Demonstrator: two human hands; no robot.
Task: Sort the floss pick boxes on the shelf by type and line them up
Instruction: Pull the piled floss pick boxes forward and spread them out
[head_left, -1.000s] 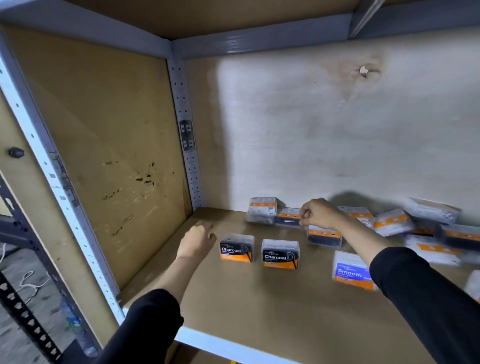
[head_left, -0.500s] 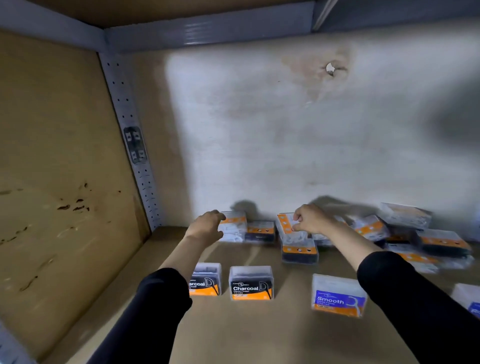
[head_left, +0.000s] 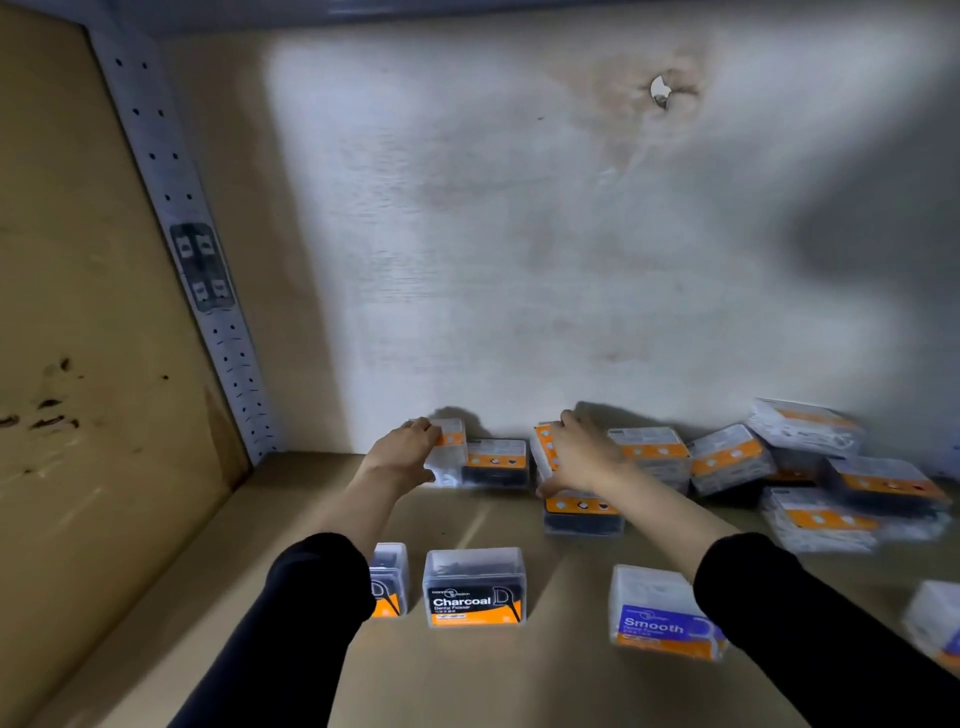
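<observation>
"Two hands at the shelf (head_left: 467, 675) back: holding what?"
"Left hand (head_left: 402, 452) grips a pale box (head_left: 451, 451) by the wall (head_left: 519, 260); right hand (head_left: 582, 454) grips a tilted box (head_left: 544, 446) over a dark box (head_left: 582, 517). Loose pile (head_left: 831, 478) crowds the right; Charcoal box (head_left: 474, 587) and Smooth box (head_left: 665, 613) stand in front."

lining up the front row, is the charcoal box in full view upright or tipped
Upright: the Charcoal box stands on its base on the shelf, its label facing forward and reading level.
</observation>
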